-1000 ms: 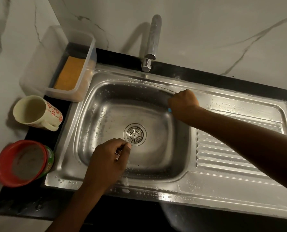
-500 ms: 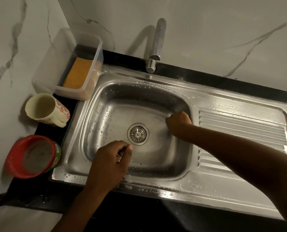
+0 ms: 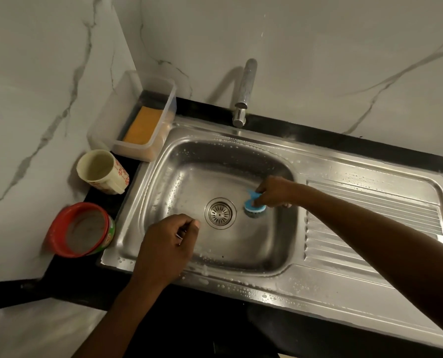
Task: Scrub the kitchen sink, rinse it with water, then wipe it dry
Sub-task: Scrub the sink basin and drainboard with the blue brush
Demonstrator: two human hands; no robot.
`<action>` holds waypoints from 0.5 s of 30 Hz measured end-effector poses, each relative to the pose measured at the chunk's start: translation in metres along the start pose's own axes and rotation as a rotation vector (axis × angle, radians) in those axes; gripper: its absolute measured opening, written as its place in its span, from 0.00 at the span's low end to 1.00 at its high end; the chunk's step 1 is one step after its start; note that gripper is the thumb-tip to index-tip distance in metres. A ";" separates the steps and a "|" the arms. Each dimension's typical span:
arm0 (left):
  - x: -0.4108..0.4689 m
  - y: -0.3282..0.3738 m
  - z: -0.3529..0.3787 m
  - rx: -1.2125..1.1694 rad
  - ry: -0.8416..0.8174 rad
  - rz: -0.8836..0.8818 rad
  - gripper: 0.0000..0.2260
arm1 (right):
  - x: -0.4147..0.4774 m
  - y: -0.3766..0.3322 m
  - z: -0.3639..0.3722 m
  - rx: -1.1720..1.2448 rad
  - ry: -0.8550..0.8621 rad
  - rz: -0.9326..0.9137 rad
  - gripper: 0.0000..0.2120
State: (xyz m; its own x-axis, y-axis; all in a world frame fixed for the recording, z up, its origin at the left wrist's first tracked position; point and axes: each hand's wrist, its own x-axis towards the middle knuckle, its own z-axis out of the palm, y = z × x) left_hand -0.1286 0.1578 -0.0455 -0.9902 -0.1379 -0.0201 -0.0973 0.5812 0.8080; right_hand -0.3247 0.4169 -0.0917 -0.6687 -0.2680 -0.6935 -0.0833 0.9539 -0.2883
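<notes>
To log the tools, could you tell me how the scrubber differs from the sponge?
The scrubber is blue and round; the sponge is orange and rectangular. The scrubber is gripped by the right hand in the sink; the sponge lies untouched in a clear box.

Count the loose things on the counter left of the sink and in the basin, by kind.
Scrubbers: 1, the blue scrubber gripped by the right hand
Sponges: 1, the orange sponge
Mugs: 1, the floral mug
Containers: 2, the clear plastic box and the red-rimmed tub
Total: 5
</notes>
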 end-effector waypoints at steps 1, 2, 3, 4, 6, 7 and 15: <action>-0.002 0.002 -0.004 0.004 0.014 0.009 0.07 | -0.005 -0.007 -0.005 0.091 0.035 -0.028 0.17; -0.003 0.003 -0.008 0.010 0.026 0.020 0.07 | -0.011 -0.016 -0.011 0.154 0.065 -0.057 0.17; -0.004 0.002 -0.012 0.013 0.035 0.027 0.07 | -0.017 -0.026 -0.014 0.194 0.088 -0.083 0.16; -0.005 0.001 -0.017 0.020 0.042 0.032 0.07 | -0.022 -0.037 -0.017 0.228 0.106 -0.106 0.15; -0.008 -0.002 -0.028 0.023 0.055 0.039 0.08 | -0.034 -0.062 -0.020 0.309 0.124 -0.162 0.16; -0.009 -0.005 -0.035 0.014 0.057 0.038 0.09 | -0.040 -0.075 -0.020 0.354 0.122 -0.194 0.15; -0.026 -0.032 -0.097 0.004 0.122 0.081 0.10 | -0.069 -0.196 0.001 0.492 0.170 -0.410 0.16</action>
State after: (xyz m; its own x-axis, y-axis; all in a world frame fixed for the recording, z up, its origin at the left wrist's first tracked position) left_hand -0.0898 0.0649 -0.0132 -0.9754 -0.1867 0.1175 -0.0179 0.5979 0.8013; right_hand -0.2613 0.2486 0.0117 -0.7650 -0.5333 -0.3611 -0.0360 0.5952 -0.8028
